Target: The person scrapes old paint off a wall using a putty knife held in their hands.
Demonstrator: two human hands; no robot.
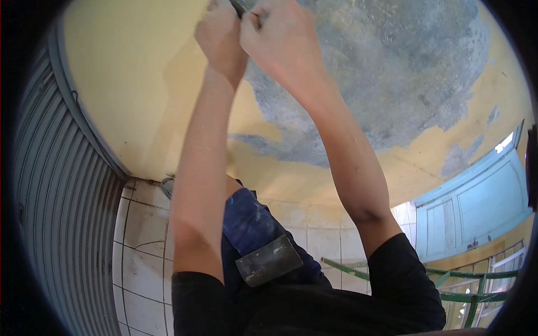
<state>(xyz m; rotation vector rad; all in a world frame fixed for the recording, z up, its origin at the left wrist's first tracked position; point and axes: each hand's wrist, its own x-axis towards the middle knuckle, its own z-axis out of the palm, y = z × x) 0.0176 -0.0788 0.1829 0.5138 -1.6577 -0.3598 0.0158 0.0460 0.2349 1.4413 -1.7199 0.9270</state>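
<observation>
At the top edge of the view, both of my hands are raised close together before the wall. My left hand (222, 35) and my right hand (286, 40) have their fingers closed on a thin dark piece (238, 7) between them. Most of that piece is cut off or hidden, so its kind is unclear. A dark grey rectangular sheet (269, 261), whitish smears on its face, lies across my blue-clad thigh. It resembles sandpaper. Behind my hands, the yellow painted wall (126, 84) has a large bare grey patch (391, 84) with ragged paint edges.
To the left stands a ribbed grey metal shutter (54, 201). White floor tiles (143, 269) with dark joints lie below. At right are a light blue door (479, 206) and a green frame (479, 285). Footwear (167, 187) shows near the wall's foot.
</observation>
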